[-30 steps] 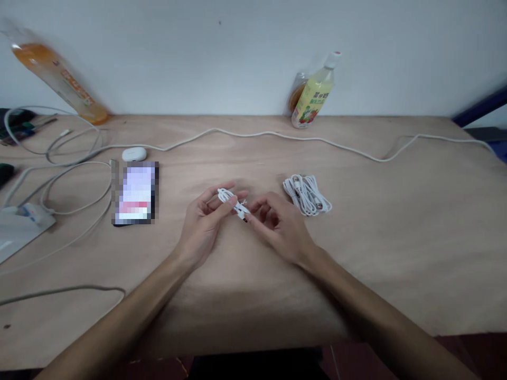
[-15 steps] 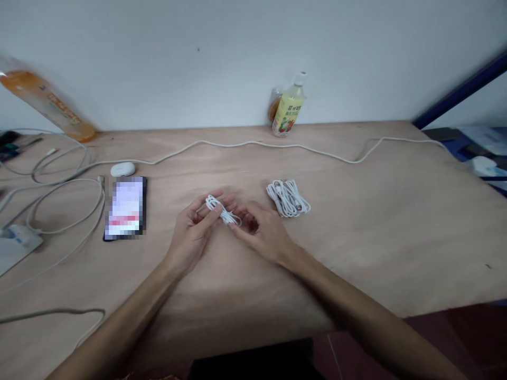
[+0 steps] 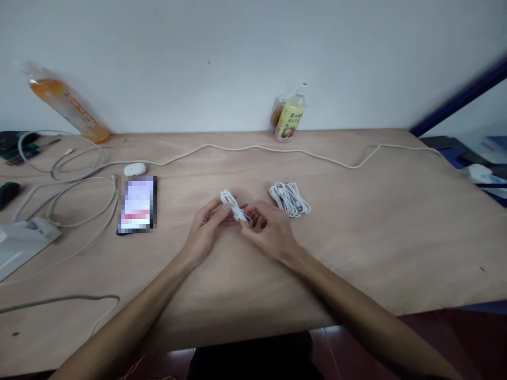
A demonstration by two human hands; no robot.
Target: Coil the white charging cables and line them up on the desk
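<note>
A small coiled bundle of white cable [image 3: 236, 208] is held between both hands above the table. My left hand [image 3: 208, 227] grips its upper left part, with the thumb on top and the fingers beneath. At the lower right end of the bundle, my right hand [image 3: 269, 229] pinches it with thumb and curled fingers. A bigger pile of coiled white cables [image 3: 290, 199] lies on the table just beyond my right hand, not touched by it.
On the left lie a phone [image 3: 138, 205], a white earbud case [image 3: 135, 169], loose cables and a white power strip [image 3: 27, 243]. An orange bottle [image 3: 69, 105] and a yellow-labelled bottle [image 3: 291, 115] lean at the wall. A long white cable [image 3: 253, 148] crosses the table's back.
The camera view has shifted, so table items appear a little farther right or lower. Both hands keep hold of the bundle, and my left fingers have closed more around it.
</note>
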